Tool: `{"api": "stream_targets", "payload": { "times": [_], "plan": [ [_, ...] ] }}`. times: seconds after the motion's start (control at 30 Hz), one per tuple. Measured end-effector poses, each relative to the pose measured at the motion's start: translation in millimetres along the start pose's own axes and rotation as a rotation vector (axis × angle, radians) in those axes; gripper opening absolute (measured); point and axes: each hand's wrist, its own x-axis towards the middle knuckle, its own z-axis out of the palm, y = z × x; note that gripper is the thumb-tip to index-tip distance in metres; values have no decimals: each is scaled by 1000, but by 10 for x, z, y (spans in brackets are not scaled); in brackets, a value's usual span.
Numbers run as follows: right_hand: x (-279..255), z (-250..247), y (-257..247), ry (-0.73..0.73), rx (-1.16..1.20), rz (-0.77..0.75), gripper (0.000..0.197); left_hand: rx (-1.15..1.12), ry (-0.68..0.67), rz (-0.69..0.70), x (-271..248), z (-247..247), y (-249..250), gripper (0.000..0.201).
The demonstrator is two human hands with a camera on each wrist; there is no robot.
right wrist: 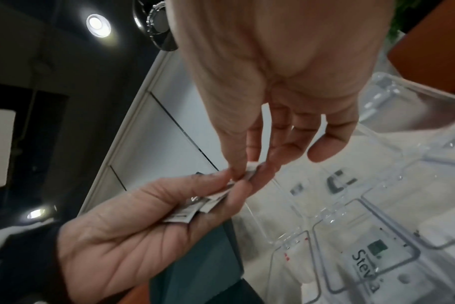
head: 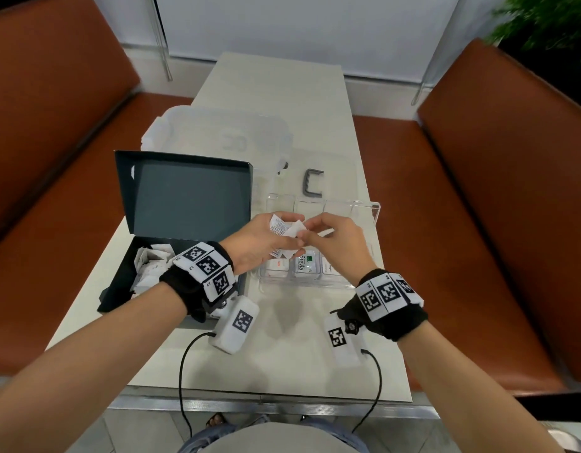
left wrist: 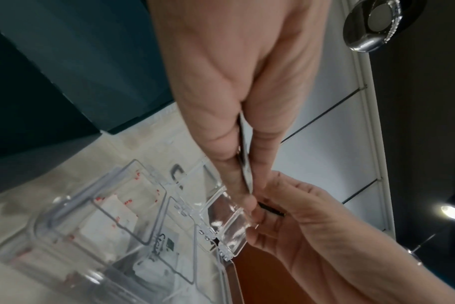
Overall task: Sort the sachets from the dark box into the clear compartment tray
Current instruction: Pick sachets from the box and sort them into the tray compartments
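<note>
Above the clear tray (head: 369,210), your left hand (head: 261,241) holds several sachets (head: 279,225). Your right hand (head: 340,243) pinches one sachet (head: 295,228) of them.

The head camera looks down from high up at the bench (head: 282,93) and sees both arms. The left wrist camera sits very close under the left hand (left wrist: 221,82) and looks along it. The right wrist camera does the same under the right hand (right wrist: 286,72). All three see the clear tray (head: 376,209) and both hands.
</note>
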Motion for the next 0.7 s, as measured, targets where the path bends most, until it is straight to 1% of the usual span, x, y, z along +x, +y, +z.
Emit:
{"api": "stream_targets", "payload": {
  "times": [0.07, 0.13, 0.2, 0.27, 0.3, 0.37, 0.47, 0.5, 0.7],
  "plan": [
    [-2, 23, -14, 8, 101, 47, 12, -32, 0, -35, 4, 9, 17, 52],
    [16, -9, -11, 16, 148, 88, 9, -114, -11, -67, 1, 0, 37, 50],
    [37, -72, -3, 5, 199, 131, 8, -161, -32, -77, -7, -17, 49, 44],
    [50, -140, -1, -16, 250, 165, 5, -134, -49, -74, -21, -34, 48, 36],
    [60, -171, 3, -18, 259, 173, 8, -123, -47, -72, -27, -43, 43, 32],
    [83, -222, 18, -8, 255, 182, 12, -112, -7, -74, -30, -67, 27, 28],
    [107, -287, 20, 1, 290, 203, 6, -89, 65, -77, -20, -106, 4, 28],
    [111, -305, 20, -7, 311, 208, 4, -99, 80, -76, -13, -114, -5, 28],
    [90, -286, -16, -106, 445, 210, 11, -186, 156, -38, 7, -107, -18, 24]
  ]
}}
